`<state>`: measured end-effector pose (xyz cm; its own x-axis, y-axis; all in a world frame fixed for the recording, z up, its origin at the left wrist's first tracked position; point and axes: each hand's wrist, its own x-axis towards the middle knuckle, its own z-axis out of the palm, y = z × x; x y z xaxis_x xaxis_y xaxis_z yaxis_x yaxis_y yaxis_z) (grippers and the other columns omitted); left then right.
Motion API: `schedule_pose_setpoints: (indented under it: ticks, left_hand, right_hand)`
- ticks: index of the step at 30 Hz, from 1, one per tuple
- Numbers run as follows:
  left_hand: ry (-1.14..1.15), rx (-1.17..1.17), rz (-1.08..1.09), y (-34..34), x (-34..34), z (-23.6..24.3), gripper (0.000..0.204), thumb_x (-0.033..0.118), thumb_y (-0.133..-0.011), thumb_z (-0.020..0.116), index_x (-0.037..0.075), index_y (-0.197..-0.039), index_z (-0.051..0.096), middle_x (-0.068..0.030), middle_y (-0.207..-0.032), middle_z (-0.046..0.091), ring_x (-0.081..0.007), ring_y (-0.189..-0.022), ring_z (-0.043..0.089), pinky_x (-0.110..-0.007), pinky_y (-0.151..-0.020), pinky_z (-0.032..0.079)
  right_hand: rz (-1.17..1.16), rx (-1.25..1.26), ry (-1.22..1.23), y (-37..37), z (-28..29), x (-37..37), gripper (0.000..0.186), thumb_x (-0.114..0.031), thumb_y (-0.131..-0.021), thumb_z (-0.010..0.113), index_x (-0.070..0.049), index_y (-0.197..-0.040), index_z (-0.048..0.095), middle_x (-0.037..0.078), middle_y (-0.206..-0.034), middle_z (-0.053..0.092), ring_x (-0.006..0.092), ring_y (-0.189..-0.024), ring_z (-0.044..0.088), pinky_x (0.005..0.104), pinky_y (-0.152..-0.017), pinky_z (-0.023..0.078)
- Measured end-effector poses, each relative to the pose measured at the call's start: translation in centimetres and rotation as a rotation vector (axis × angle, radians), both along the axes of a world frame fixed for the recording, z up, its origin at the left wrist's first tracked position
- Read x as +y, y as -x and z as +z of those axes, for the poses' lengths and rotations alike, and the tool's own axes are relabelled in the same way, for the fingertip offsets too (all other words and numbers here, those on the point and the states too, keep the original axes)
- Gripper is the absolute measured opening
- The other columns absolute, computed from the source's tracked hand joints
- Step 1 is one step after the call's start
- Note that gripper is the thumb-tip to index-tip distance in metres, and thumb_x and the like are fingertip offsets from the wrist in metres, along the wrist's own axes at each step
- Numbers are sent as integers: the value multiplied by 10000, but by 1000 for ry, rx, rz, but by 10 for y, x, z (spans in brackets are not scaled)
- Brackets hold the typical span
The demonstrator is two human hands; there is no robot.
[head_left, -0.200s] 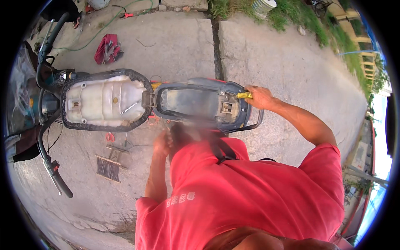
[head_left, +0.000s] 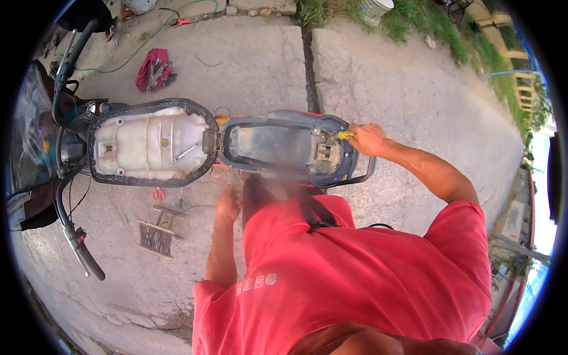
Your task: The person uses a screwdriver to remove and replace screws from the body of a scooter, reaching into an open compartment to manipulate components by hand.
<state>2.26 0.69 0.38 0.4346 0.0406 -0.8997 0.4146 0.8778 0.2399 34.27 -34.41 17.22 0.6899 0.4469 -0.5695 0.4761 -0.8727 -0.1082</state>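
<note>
An electric scooter's long seat is flipped up, showing its whitish plastic underside (head_left: 139, 148). Hinged to it on the right is the dark storage opening (head_left: 269, 145) below the seat. At the rear of that opening, beside the metal latch (head_left: 323, 152), my right hand (head_left: 369, 139) is closed around a small yellow piece (head_left: 345, 135), perhaps a rag; its kind is unclear. My left hand (head_left: 228, 201) hangs low by my knee, near the scooter's near side. Its fingers are blurred and partly hidden, and nothing shows in it.
A silver wrench-like tool (head_left: 184, 153) lies on the seat underside. Red-handled scissors (head_left: 158, 194) and a brush-like item (head_left: 156, 238) lie on the concrete. Beyond the scooter are a crumpled red cloth (head_left: 155, 71) and a green cord (head_left: 121, 66). The handlebar (head_left: 64, 195) stands at left.
My right hand has shifted very slightly, and less of the yellow piece shows. My left hand is a touch higher. The scooter's parts keep their arrangement.
</note>
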Motion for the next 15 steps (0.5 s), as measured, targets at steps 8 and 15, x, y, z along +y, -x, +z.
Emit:
schedule_pose_setpoints:
  ticks: [8,15]
  left_hand:
    - [19,24,44,2,-6,-7,295,380,-993,555,146,-815,531,-9,-647,513,-122,-512,421,-276,-465,325]
    - [-81,52,-60,32,-14,-11,329,392,-983,560,111,-812,568,-5,-646,504,-145,-516,428,-303,-476,313]
  right_hand:
    - [-247,154,-10,-5,-6,-12,355,-334,-867,637,-35,-1057,621,204,-938,674,356,-893,667,449,-746,526]
    - [-51,75,-13,9,-17,-38,284,-284,-914,605,-5,-960,632,207,-803,670,349,-734,679,450,-665,524]
